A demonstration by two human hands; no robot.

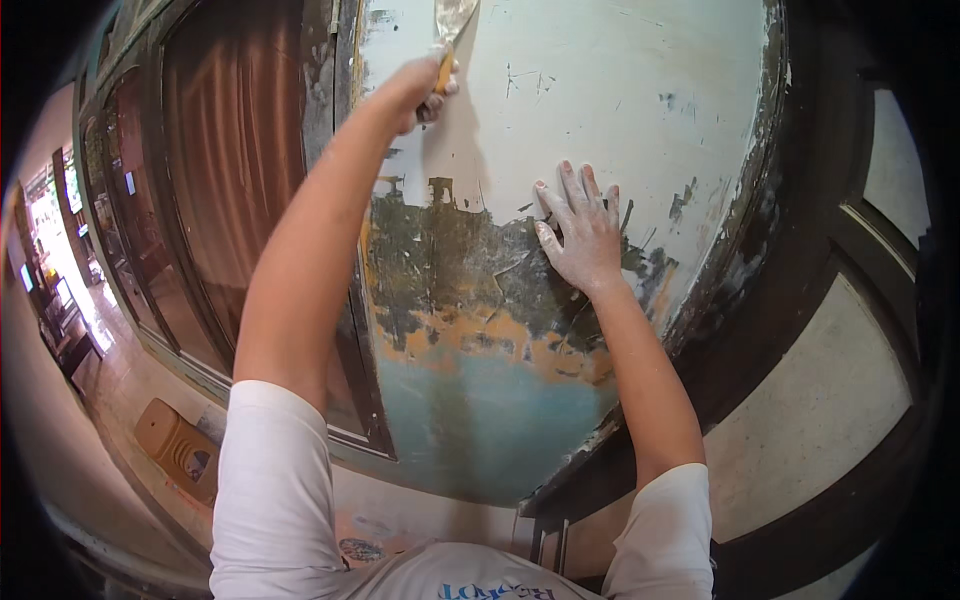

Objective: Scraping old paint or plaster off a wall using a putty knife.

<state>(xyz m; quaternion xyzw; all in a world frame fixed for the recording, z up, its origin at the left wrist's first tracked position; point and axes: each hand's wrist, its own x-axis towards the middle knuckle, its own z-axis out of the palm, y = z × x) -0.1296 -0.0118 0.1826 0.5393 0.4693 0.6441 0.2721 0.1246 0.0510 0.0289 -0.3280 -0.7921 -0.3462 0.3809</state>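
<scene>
My left hand (425,92) is wrapped round the yellow handle of a putty knife (455,18), raised near the upper left of the wall panel. The knife's metal blade points up, smeared with white, and is partly cut off by the top edge. My right hand (583,235) lies with fingers spread on the wall (600,110), holding nothing. White residue coats its fingers. Smooth white filler covers the upper wall. Below it runs a dark, scraped band (450,260), then a patchy orange strip, then pale blue-green paint (480,420).
A dark wooden frame with a brown curtain (235,120) behind it stands left of the panel. To the right is a dark-framed door (820,390) with pale panels. A brown plastic stool (175,450) is on the floor at lower left, near a bright opening.
</scene>
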